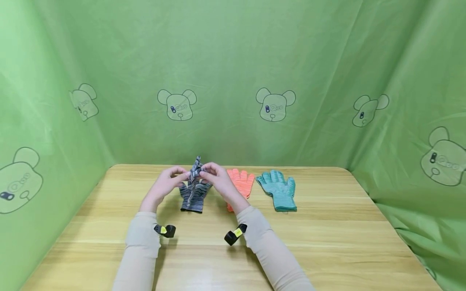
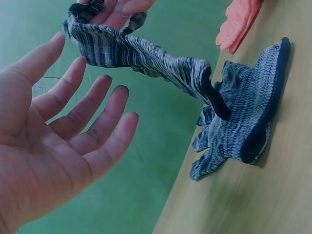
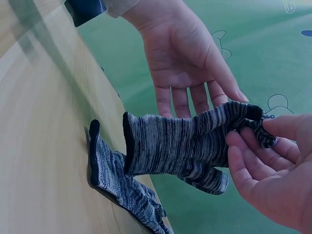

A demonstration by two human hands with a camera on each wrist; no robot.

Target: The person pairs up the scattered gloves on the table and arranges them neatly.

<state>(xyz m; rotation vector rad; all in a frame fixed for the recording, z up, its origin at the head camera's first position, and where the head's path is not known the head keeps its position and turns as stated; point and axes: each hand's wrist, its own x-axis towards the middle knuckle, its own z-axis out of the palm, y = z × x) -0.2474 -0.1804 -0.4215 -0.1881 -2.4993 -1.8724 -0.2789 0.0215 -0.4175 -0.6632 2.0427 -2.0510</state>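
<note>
A black-and-grey knit glove (image 3: pixel 165 146) hangs in the air, its dark-edged cuff hanging lower than its finger end. My right hand (image 1: pixel 222 180) pinches the glove's bunched fingers between thumb and fingertips. On the other side is my left hand (image 1: pixel 165 185); its thumb tip is right at the held glove's edge. In the left wrist view, the left fingers (image 2: pixel 105 109) are spread and relaxed, palm showing. Below, a matching black-and-grey glove (image 2: pixel 248 102) lies on the table, fingers pointing away, partly covered by the raised one in the head view.
An orange glove (image 1: pixel 243 184) lies to the right, partly behind my right forearm. Beside it is a teal glove (image 1: pixel 282 192), cuff toward me. The wooden table (image 1: pixel 327 234) ends at a green curtain (image 1: pixel 233 48) with bear-head outlines. Dark camera mounts are on both wrists.
</note>
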